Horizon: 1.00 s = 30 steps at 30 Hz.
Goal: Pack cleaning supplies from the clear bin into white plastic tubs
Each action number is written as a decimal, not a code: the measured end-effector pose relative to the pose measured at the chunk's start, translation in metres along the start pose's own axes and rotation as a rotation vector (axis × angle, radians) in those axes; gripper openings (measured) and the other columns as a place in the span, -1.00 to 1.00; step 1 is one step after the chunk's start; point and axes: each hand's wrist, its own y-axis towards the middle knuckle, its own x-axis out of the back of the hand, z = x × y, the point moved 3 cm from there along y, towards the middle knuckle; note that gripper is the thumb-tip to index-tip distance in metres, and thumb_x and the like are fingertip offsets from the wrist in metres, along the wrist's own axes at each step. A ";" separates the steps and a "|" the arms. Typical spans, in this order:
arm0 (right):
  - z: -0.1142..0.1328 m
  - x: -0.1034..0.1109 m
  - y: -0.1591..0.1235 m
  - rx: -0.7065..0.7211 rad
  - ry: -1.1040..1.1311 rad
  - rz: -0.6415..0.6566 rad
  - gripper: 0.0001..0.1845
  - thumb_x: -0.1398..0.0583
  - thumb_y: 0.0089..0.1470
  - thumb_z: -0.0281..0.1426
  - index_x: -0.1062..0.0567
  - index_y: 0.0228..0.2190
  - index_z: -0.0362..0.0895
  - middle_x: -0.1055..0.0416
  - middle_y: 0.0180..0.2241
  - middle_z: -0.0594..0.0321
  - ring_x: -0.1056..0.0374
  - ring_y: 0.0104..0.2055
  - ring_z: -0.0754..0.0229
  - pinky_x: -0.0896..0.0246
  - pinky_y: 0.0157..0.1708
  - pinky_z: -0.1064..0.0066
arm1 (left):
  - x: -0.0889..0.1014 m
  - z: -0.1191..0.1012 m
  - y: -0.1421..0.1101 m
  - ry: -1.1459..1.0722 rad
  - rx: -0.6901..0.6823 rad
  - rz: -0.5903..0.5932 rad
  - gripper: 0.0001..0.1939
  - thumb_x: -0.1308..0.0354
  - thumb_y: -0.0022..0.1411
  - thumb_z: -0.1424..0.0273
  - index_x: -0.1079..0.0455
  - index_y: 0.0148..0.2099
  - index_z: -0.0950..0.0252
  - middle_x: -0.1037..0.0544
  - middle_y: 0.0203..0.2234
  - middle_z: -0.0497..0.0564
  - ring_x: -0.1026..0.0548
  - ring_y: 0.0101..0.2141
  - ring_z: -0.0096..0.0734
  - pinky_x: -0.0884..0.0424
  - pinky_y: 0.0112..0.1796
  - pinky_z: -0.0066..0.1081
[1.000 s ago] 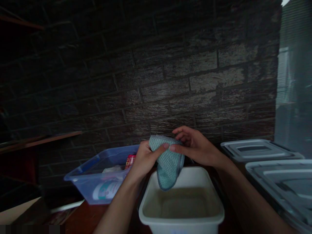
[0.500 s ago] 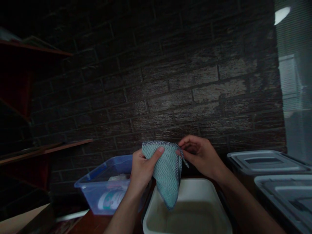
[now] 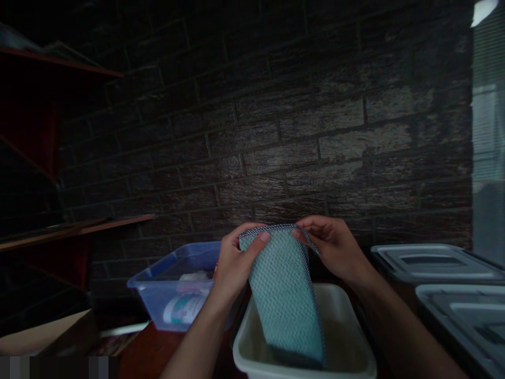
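Note:
A teal woven cloth (image 3: 286, 295) with a dark checkered border hangs from both hands, its lower end over the white tub (image 3: 355, 326). My left hand (image 3: 238, 258) is closed on its upper left corner, thumb lying across the front. At the upper right, my right hand (image 3: 331, 243) pinches the border between thumb and fingers, and a strip of edging hangs beside those fingertips. The back of the cloth and part of the tub's inside are hidden.
Left of the tub stands a blue translucent bin (image 3: 158, 295) holding a labelled white container (image 3: 182, 309). Two grey-lidded boxes (image 3: 437, 261) sit at the right. A dark brick wall (image 3: 256, 131) rises behind, with wooden shelves (image 3: 98, 226) and a cardboard box (image 3: 51, 329) at the left.
The cloth has opened out from a bunched, pointed shape into a wider strip hanging lower into the tub. Both hands still grip its top edge. The view has shifted slightly.

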 end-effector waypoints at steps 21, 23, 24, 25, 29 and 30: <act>-0.013 -0.020 -0.003 -0.062 -0.109 0.196 -0.73 -0.36 0.12 -0.18 -0.50 -0.26 -0.09 -0.47 -0.40 0.29 -0.35 -0.38 0.22 -0.18 -0.39 0.42 | -0.009 -0.019 -0.016 0.287 -0.071 0.422 -0.73 -0.26 0.29 0.22 -0.62 0.01 0.12 -0.68 -0.21 -0.02 -0.59 -0.20 -0.19 -0.45 -0.23 -0.37; -0.018 -0.019 -0.003 -0.073 -0.082 0.187 -0.65 -0.42 0.04 -0.22 -0.43 -0.24 -0.07 -0.43 -0.43 0.35 -0.32 -0.40 0.25 -0.15 -0.42 0.44 | -0.009 -0.018 -0.018 0.275 -0.021 0.475 -0.76 -0.21 0.33 0.23 -0.63 -0.05 0.14 -0.67 -0.27 -0.01 -0.56 -0.26 -0.20 -0.42 -0.31 -0.39; -0.019 -0.019 -0.004 -0.079 -0.063 0.197 -0.63 -0.43 0.02 -0.24 -0.40 -0.26 -0.07 -0.40 -0.44 0.37 -0.30 -0.41 0.26 -0.14 -0.42 0.45 | -0.007 -0.016 -0.017 0.273 -0.003 0.466 -0.76 -0.19 0.34 0.23 -0.63 -0.08 0.17 -0.65 -0.31 0.00 -0.55 -0.30 -0.22 -0.39 -0.35 -0.40; -0.019 -0.018 -0.004 -0.089 -0.043 0.222 -0.63 -0.43 0.02 -0.25 -0.38 -0.27 -0.07 -0.38 -0.44 0.38 -0.29 -0.40 0.26 -0.14 -0.42 0.45 | -0.004 -0.015 -0.015 0.270 0.007 0.447 -0.77 -0.18 0.34 0.23 -0.63 -0.11 0.19 -0.63 -0.34 0.00 -0.53 -0.33 -0.24 -0.37 -0.39 -0.41; -0.014 -0.019 -0.008 -0.127 -0.058 0.318 -0.70 -0.41 0.06 -0.31 -0.40 -0.29 -0.08 -0.36 -0.39 0.36 -0.30 -0.35 0.26 -0.20 -0.34 0.43 | 0.012 -0.011 -0.003 0.232 -0.018 0.299 -0.79 -0.16 0.35 0.24 -0.52 -0.21 0.25 -0.55 -0.42 -0.01 -0.45 -0.40 -0.32 -0.32 -0.42 -0.43; -0.014 -0.019 -0.008 -0.128 -0.083 0.328 -0.70 -0.41 0.04 -0.32 -0.42 -0.28 -0.08 -0.38 -0.37 0.35 -0.32 -0.32 0.25 -0.22 -0.31 0.42 | 0.016 -0.011 -0.001 0.222 -0.026 0.258 -0.79 -0.16 0.35 0.24 -0.49 -0.24 0.25 -0.53 -0.43 -0.02 -0.44 -0.41 -0.33 -0.31 -0.41 -0.44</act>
